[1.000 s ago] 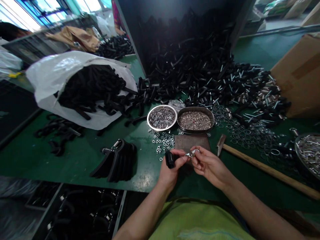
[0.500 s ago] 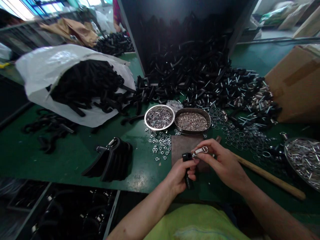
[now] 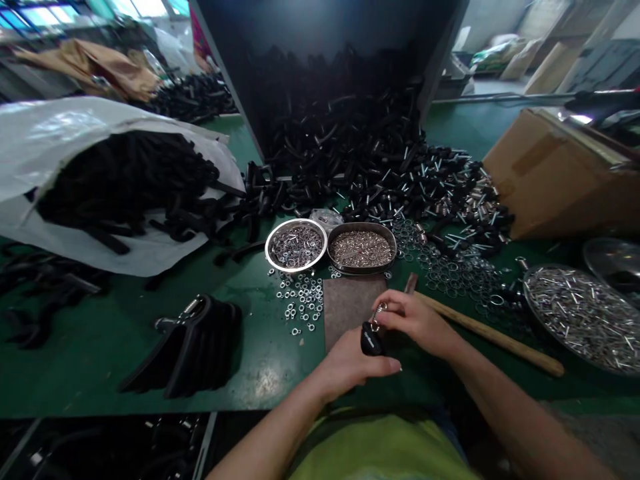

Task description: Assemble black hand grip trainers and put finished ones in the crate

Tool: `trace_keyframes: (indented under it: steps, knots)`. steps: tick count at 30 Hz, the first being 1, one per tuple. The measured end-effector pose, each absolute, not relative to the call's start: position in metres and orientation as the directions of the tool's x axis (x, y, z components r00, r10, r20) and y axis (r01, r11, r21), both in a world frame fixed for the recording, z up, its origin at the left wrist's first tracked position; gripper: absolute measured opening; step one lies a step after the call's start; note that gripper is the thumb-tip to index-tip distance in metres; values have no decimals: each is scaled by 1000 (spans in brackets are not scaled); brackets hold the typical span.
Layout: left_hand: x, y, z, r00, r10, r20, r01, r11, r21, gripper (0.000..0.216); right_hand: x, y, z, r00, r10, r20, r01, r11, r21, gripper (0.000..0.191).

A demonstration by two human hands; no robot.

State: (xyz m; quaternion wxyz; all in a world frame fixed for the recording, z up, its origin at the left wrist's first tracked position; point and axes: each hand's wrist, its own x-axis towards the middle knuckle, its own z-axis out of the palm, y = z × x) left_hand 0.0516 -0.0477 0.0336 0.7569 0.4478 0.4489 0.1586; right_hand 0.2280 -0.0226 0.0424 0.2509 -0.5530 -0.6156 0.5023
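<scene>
My left hand [image 3: 350, 363] is closed around a small black handle piece [image 3: 371, 340], held upright over the table's near edge. My right hand [image 3: 413, 319] pinches a small metal spring part [image 3: 378, 311] against the top of that black piece. Both hands hover at the near end of a brown flat plate [image 3: 350, 303] lying on the green table [image 3: 260, 353]. Just beyond the plate stand a round metal dish of washers [image 3: 295, 244] and an oval dish of small metal bits [image 3: 362, 248]. Loose washers [image 3: 303, 300] lie scattered left of the plate.
A hammer with a wooden handle [image 3: 490, 337] lies right of my hands. A stack of assembled black grips [image 3: 195, 347] sits to the left, a white bag of black parts [image 3: 100, 187] behind it. A large heap of black handles [image 3: 360, 147], a cardboard box [image 3: 555, 173] and a tray of pins [image 3: 580, 317] fill the back and right.
My hands dropped lower toward the table edge. The black piece turned upright in my left hand, and my right hand brought the spring part down onto its top.
</scene>
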Motion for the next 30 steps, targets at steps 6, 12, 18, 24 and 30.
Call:
trace_keyframes:
  steps: [6, 12, 18, 24, 30]
  knots:
    - [35, -52, 27, 570, 650, -503, 40, 589, 807, 39, 295, 46, 9, 136, 991, 1, 788, -107, -606, 9]
    - [32, -44, 21, 361, 795, -487, -59, 541, 839, 43, 305, 55, 10, 104, 994, 18, 784, -71, -616, 3]
    - [47, -35, 17, 433, 702, -566, -366, 710, 601, 57, 232, -9, 44, -232, 968, -99, 366, -8, -931, 17]
    - [62, -40, 21, 469, 683, -560, -317, 722, 616, 60, 191, -37, 48, -193, 974, -121, 574, 11, -819, 10]
    - [58, -46, 19, 332, 814, -477, -57, 522, 851, 46, 198, -42, 42, -241, 963, -122, 399, -17, -917, 20]
